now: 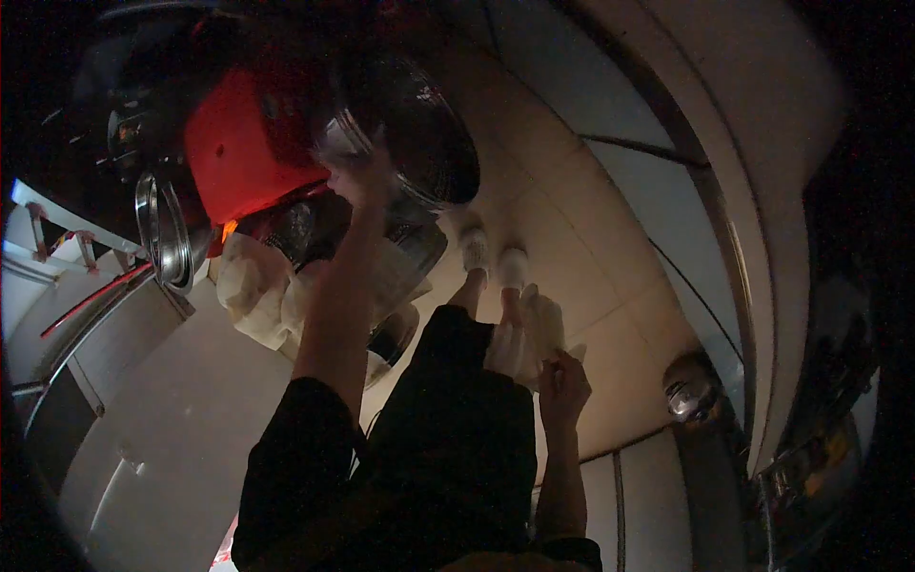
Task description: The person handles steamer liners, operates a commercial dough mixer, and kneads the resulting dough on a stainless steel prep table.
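My left hand [357, 179] reaches out at the upper middle, between a red box-like container [243, 148] and a large round dark metal pan or lid [434, 133]. A pale, see-through thing [341, 141] shows at its fingertips. Hand and thing are smeared, so I cannot tell whether it is gripped. Lower down, my right hand [564, 383] is closed, fingers pinched on a pale, thin plastic bag [541, 329] that hangs beside my leg.
Shiny round metal lids or pans [170, 231] stand at the left. A crumpled whitish bag [255, 286] lies below the red container. A small metal bowl-like thing [690, 398] is on the tiled floor [610, 315] at right. Pale cabinet fronts [658, 210] line the right side. Light is dim.
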